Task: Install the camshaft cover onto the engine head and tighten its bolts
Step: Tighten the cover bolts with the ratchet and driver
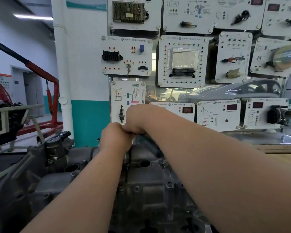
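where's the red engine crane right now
In the head view the red engine crane stands on the floor at the left, just left of the white pipe on the wall and beyond the engine in the foreground.

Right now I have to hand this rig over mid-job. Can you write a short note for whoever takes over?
Left hand: curled in a fist at the far edge of the engine, touching the right hand. What it holds is hidden.
Right hand: curled, just above the left. A dark sliver shows beneath it, perhaps a tool handle.
Grey cast-metal camshaft cover: lies on the dark metal engine, under both forearms.
Done: the cover is in place and several bolts stand in their holes.
Left: I cannot tell which bolts are tight. Check each one and finish tightening.
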Demonstrator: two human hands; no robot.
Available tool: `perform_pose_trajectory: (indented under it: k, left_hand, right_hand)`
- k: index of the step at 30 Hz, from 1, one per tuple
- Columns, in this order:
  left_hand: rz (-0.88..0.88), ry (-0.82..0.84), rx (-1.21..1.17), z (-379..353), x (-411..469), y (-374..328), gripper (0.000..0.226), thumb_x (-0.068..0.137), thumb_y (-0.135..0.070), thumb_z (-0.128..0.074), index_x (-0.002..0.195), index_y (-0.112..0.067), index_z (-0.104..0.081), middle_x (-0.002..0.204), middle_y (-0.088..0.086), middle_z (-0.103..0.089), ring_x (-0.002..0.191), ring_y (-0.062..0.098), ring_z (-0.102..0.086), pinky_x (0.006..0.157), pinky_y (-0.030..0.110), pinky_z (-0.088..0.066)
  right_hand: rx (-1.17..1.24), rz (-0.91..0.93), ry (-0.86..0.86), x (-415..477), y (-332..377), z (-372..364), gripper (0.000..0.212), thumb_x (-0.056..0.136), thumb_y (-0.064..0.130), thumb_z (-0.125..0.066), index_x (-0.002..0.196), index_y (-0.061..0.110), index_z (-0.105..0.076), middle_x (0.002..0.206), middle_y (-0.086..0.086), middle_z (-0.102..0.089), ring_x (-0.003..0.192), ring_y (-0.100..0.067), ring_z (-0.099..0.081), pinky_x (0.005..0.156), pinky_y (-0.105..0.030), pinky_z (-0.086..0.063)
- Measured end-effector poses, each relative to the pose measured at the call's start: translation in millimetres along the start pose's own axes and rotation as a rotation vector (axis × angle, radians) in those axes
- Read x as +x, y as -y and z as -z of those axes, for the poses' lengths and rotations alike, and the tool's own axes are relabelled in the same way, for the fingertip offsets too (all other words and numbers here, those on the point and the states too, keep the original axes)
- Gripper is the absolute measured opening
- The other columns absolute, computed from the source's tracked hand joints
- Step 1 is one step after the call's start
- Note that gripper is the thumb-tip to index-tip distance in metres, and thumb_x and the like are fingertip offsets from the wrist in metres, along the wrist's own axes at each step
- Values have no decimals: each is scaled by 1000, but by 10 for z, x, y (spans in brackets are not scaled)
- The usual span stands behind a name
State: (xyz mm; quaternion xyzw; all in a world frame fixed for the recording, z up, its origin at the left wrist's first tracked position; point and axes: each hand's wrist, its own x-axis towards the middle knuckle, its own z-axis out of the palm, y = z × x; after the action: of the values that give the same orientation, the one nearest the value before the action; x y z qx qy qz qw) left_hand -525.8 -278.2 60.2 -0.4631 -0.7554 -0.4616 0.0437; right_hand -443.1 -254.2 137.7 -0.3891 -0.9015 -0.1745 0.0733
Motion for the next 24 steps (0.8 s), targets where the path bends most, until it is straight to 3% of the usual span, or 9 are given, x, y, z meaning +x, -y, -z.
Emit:
perform_pose_trajectory:
  k: [3,6,10,12,16,20,24]
  left_hand:
    - [-1,29,-55,9,-19,7,27,80,-24,-62,56,-16,-52,59,4,-54,55,18,-46,46,24,-27]
    - [-7,58,-79,3,-33,17,23,81,-24,-60,60,-18,-54,61,2,-55,57,18,-48,47,23,-28]
    - [-1,45,-55,-3,-27,-1,16,81,-25,-59,68,-17,-56,67,4,-56,62,21,-50,49,24,-30]
    - [-11,16,0,11,-22,-7,16,83,-21,-58,71,-12,-53,65,3,-50,58,19,-44,48,25,-27]
    - [-10,-10,-10,33,-27,3,25,84,-11,-55,60,-13,-48,60,4,-47,54,15,-40,46,25,-26]
    - [-11,51,-109,40,-46,11,25,80,-25,-62,58,-17,-56,61,4,-56,58,20,-49,48,23,-30]
    - [-17,69,-106,4,-50,8,23,80,-23,-57,59,-19,-52,61,1,-53,58,18,-48,48,23,-28]
  right_hand:
    - [31,28,56,-38,-72,108,44,92,42,-57,59,15,-46,59,1,-51,55,-15,-49,52,-29,-36]
    - [47,24,51,-41,-113,127,45,88,45,-63,61,14,-47,60,1,-50,54,-14,-47,50,-28,-32]
    - [86,-54,-40,2,-42,2,36,88,43,-56,65,18,-46,66,0,-54,61,-17,-53,61,-31,-43]
    - [63,-119,-74,32,7,-35,30,88,42,-50,69,21,-42,75,1,-52,69,-18,-51,65,-35,-41]
    - [2,-93,41,74,72,33,27,92,34,-46,70,18,-45,78,-2,-54,75,-22,-57,74,-37,-48]
    - [-31,-4,101,-17,-3,161,37,92,39,-57,65,15,-49,68,-1,-54,57,-13,-51,52,-27,-38]
    - [16,-10,77,-33,-29,162,36,90,36,-60,64,14,-47,64,0,-53,55,-13,-50,50,-26,-36]
